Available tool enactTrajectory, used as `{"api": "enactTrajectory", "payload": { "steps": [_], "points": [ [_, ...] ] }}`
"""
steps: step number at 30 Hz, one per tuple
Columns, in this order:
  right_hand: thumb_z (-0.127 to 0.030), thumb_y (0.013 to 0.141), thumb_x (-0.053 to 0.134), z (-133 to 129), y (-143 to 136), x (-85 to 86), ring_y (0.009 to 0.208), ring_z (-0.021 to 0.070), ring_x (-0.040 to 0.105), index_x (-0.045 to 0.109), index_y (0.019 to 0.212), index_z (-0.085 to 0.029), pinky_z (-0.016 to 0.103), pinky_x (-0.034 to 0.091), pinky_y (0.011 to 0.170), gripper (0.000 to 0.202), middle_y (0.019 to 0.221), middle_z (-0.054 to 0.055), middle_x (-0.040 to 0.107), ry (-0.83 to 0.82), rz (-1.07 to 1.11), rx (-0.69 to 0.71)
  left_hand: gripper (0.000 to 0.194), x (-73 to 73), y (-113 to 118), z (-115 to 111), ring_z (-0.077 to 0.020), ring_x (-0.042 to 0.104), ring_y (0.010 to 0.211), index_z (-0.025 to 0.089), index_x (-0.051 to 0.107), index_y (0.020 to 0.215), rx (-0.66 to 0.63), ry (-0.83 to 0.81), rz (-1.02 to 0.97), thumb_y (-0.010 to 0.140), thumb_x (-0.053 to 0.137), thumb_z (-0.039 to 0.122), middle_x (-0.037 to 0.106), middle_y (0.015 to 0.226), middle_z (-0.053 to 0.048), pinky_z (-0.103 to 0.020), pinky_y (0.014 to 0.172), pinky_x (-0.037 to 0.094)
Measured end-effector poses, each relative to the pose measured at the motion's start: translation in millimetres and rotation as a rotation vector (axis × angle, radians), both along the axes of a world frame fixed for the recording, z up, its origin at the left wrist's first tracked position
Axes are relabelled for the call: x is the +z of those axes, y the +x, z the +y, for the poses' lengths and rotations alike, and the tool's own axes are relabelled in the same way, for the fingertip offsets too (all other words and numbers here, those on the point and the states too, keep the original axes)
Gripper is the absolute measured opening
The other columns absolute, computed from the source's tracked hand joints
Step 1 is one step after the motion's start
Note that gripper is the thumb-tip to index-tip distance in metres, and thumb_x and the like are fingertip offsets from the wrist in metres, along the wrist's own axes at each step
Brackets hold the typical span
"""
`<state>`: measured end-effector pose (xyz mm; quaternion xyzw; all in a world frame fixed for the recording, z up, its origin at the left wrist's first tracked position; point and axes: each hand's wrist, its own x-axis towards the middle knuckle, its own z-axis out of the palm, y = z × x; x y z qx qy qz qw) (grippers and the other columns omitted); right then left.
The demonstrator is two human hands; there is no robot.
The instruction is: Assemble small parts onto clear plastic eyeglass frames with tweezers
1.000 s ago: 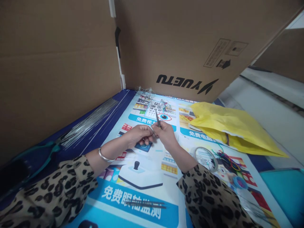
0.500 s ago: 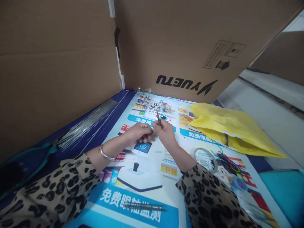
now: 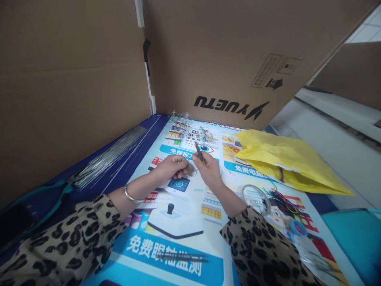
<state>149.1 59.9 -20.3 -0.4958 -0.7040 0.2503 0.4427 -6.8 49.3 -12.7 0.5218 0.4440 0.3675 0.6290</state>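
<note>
Since the earlier frames both hands have dropped slightly toward the poster (image 3: 184, 222); the tool (image 3: 199, 152) tilts more to the left. Left hand (image 3: 172, 166) is curled, fingers narrow, pinching something small and thin at the fingertips, too small to tell. Right hand (image 3: 209, 169) is closed around the tool, a thin dark metal rod-like piece, its tip sticking up and away past the fingers; tweezers or pliers, cannot tell. Fingertips of both hands nearly meet, just above the poster.

Open room: bare poster lies below the wrists and between the sleeves. Cardboard walls (image 3: 74, 87) stand close beyond and left of the fingers. A wire bundle (image 3: 110, 157) lies well left of the left fingers, along the wall. A yellow bag (image 3: 285, 159) sits right of the right fingers, apart. A clear round lid (image 3: 256, 198) and coloured bands (image 3: 284, 200) lie right of the right wrist. A small bead pile (image 3: 190, 129) lies just beyond the fingertips.
</note>
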Motion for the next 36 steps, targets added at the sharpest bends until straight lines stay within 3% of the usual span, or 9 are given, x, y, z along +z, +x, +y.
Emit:
{"api": "enactTrajectory", "payload": {
  "steps": [6,14,23,36],
  "points": [
    [-0.038,0.082,0.045,-3,14,-3.6,0.088,0.0196,0.050,0.060,0.103,-0.020,0.031,0.038,0.079,0.032,0.090,0.007,0.059,0.192,-0.461,-0.054,0.018,-0.4,-8,4,-0.0024,0.041,0.039,0.014,0.049,0.068,-0.014,0.040,0.006,0.071,0.055,0.031,0.054,0.060,0.002,-0.015,0.037,0.026],
    [-0.037,0.084,0.044,-17,19,-1.9,0.087,0.0205,0.049,0.058,0.107,-0.022,0.030,0.033,0.078,0.031,0.087,0.008,0.058,0.230,-0.906,-0.064,0.023,-3.2,-21,9,-0.0026,0.041,0.041,0.015,0.047,0.071,-0.064,0.076,0.014,0.075,0.054,0.037,0.052,0.061,0.004,-0.015,0.038,0.027],
    [-0.036,0.084,0.043,-20,19,-2.2,0.084,0.0193,0.049,0.058,0.100,-0.022,0.029,0.031,0.074,0.026,0.084,0.007,0.057,0.266,-0.992,-0.062,0.026,-3.9,-22,7,-0.0029,0.041,0.042,0.015,0.047,0.072,-0.152,0.149,0.106,0.078,0.048,0.040,0.050,0.061,0.003,-0.015,0.039,0.029],
    [-0.031,0.082,0.045,-19,21,-2.8,0.079,0.0185,0.049,0.058,0.090,-0.021,0.028,0.030,0.067,0.018,0.080,0.006,0.056,0.300,-1.050,-0.046,0.026,-2.8,-21,7,-0.0042,0.040,0.041,0.015,0.047,0.069,-0.165,0.197,0.202,0.080,0.045,0.038,0.046,0.053,0.004,-0.015,0.039,0.028]
  ]
}}
